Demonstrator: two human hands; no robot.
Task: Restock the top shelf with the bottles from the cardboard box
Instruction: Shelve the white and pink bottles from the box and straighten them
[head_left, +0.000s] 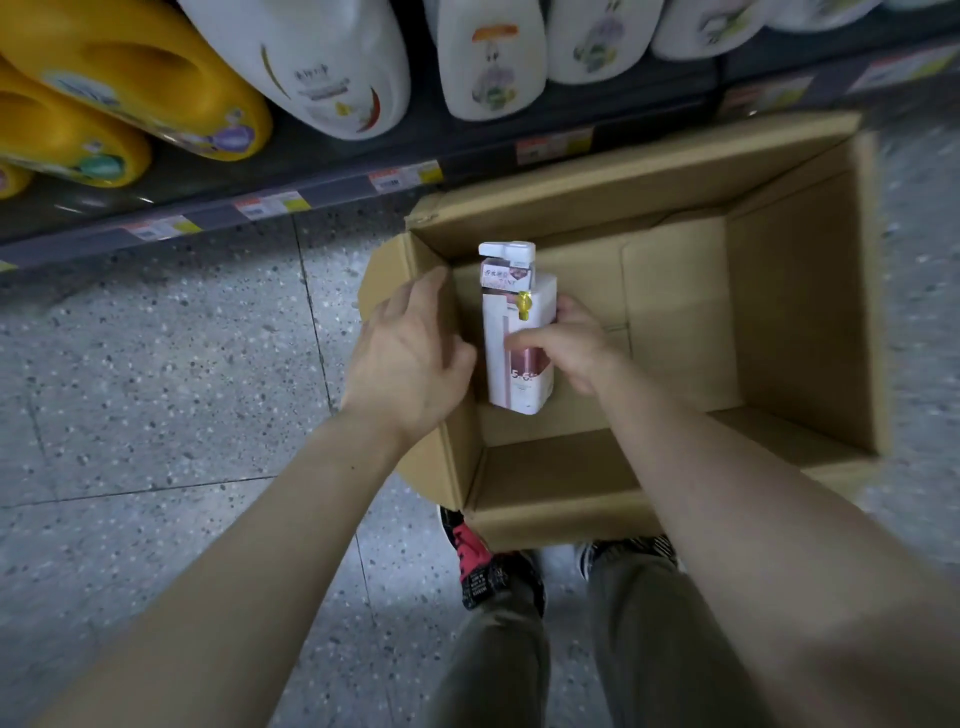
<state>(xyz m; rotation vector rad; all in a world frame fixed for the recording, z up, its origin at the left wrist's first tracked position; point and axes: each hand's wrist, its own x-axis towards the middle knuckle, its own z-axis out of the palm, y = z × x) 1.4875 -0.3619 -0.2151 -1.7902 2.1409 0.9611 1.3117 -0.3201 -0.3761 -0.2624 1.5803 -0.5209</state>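
The right hand (563, 345) grips a white pump bottle (517, 338) standing inside the cardboard box (779, 322). The left hand (410, 358) hovers spread-fingered just beside the bottle, over the box's left wall.

Head view looks steeply down, close over the cardboard box (675, 291) and floor (156, 389).

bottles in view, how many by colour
white and pink bottle in the cardboard box, in the right hand's grip: 1
white shelf jugs: at least 5
yellow shelf jugs: 3
total: at least 9
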